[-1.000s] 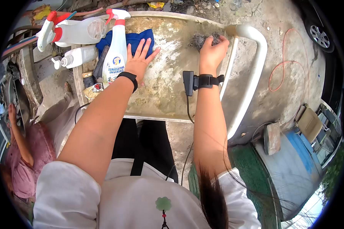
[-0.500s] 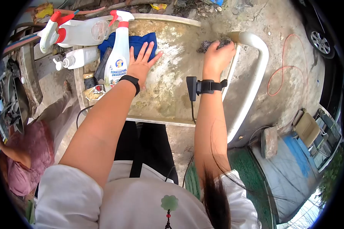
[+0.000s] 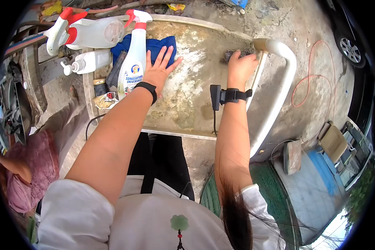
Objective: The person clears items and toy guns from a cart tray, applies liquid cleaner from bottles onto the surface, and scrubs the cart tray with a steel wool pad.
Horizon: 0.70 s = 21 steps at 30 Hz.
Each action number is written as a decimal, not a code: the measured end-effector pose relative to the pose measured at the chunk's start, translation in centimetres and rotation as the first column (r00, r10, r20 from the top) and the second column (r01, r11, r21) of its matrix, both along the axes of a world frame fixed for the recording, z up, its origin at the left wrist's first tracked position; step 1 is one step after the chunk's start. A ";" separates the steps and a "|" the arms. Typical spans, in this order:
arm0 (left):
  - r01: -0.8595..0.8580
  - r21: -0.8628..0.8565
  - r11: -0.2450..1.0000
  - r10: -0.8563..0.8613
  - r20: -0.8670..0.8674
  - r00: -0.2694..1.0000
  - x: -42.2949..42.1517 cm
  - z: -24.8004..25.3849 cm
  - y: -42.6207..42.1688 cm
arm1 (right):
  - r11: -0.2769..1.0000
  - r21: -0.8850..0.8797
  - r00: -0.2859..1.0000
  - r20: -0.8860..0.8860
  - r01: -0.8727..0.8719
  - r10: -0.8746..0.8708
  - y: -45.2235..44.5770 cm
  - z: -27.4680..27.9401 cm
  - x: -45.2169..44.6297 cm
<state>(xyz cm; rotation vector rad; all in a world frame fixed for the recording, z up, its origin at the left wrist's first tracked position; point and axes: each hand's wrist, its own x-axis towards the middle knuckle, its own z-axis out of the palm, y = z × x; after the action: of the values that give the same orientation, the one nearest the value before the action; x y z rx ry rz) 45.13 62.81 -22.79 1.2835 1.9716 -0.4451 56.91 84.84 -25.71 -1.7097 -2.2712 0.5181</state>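
Note:
My left hand [image 3: 157, 75] lies flat with fingers spread on a stained, worn platform [image 3: 187, 104], its fingertips over the edge of a blue cloth [image 3: 168, 45]. Close beside it is a white spray bottle [image 3: 134, 62] with a red and white trigger head. My right hand [image 3: 241, 68] is closed on a dark grey, fuzzy scouring pad [image 3: 228, 56], pressed to the platform near its far right corner. The fingers hide part of the pad.
A white tubular handle [image 3: 289, 71] rises along the platform's right side. Another spray bottle [image 3: 98, 33] and a white pump bottle [image 3: 89, 61] lie at the left. A person in pink [image 3: 33, 171] is at the lower left. A car wheel [image 3: 349, 48] shows at the upper right.
The view has shifted slightly, so most things sit a little lower and to the right. My right hand has turned a little over the pad; my left hand stays flat.

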 end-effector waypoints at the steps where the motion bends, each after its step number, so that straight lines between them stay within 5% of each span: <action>1: -0.001 0.003 1.000 0.001 0.001 1.000 0.1 0.1 -0.1 | 0.999 -0.043 1.000 0.031 0.005 -0.004 -0.3 -0.3 0.1; 4: 0.006 0.005 1.000 -0.006 -0.010 1.000 0.1 -0.1 -0.2 | 0.987 -0.088 0.991 0.019 -0.133 0.135 1.4 -0.6 -1.3; 8: 0.018 -0.002 1.000 -0.018 -0.024 1.000 -0.1 -0.1 -0.1 | 0.954 0.119 0.942 -0.165 -0.276 0.293 -0.4 2.2 -1.6; 11: 0.019 0.007 1.000 -0.018 -0.024 1.000 0.0 -0.2 -0.1 | 0.884 -0.030 0.884 0.009 -0.467 0.468 -6.0 3.5 -1.7; 14: 0.016 0.005 1.000 -0.016 -0.005 1.000 0.2 0.0 -0.1 | 0.676 0.068 0.670 0.238 -0.733 0.703 -6.7 -0.7 -1.3; 19: 0.011 0.060 0.998 -0.011 -0.010 1.000 -0.1 0.0 -0.6 | 0.692 0.167 0.692 0.384 -0.703 0.611 -0.3 -0.7 -1.8; 21: -0.006 0.060 0.998 0.005 0.023 1.000 -0.3 -0.1 -0.5 | 0.769 0.165 0.780 0.256 -0.618 0.571 -0.1 0.5 -1.8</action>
<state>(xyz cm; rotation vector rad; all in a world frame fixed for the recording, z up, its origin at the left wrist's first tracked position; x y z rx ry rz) 44.83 62.31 -22.91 1.3141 1.9827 -0.3696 55.11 84.78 -25.16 -0.9194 -2.8791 0.1687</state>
